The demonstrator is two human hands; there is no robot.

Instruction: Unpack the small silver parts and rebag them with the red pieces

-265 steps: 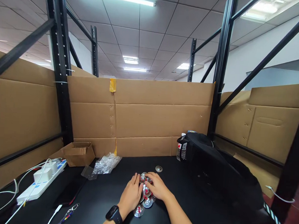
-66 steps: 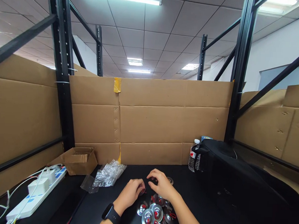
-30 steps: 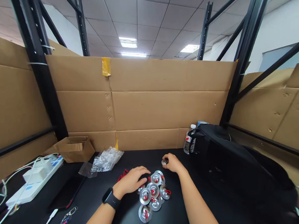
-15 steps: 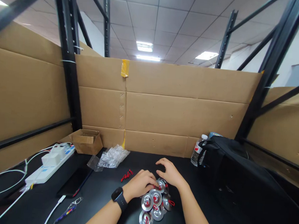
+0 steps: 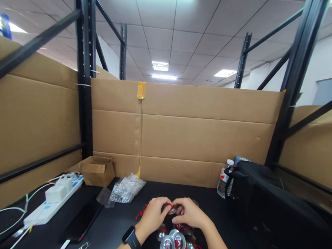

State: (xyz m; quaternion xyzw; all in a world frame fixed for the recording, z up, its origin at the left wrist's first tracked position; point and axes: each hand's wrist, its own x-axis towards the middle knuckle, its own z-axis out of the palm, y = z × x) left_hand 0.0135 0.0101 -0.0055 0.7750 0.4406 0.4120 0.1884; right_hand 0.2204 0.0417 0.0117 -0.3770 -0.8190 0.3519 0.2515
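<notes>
Between my two hands is a small silver finger cymbal (image 5: 173,210), held up off the pile. My left hand (image 5: 155,214) pinches at its left side, where a bit of red cord shows at the fingertips. My right hand (image 5: 189,214) has its fingers curled round the cymbal's right side and hides part of it. Just below and nearer to me lies a heap of finger cymbals (image 5: 180,241) with domed centres and red cords. To the left of my left hand, partly covered by it, lies a loose red cord (image 5: 140,212).
Crumpled clear plastic bags (image 5: 128,188) and an open cardboard box (image 5: 97,171) stand back left. Nearer left are a phone (image 5: 82,221), a power strip (image 5: 49,204) with cables and a keyring (image 5: 82,247). A water bottle (image 5: 223,182) and black bag (image 5: 270,208) are right.
My hands have come together above the heap, and a finger cymbal is now held between them. My right hand's spread fingers have closed. The camera view has tilted upward.
</notes>
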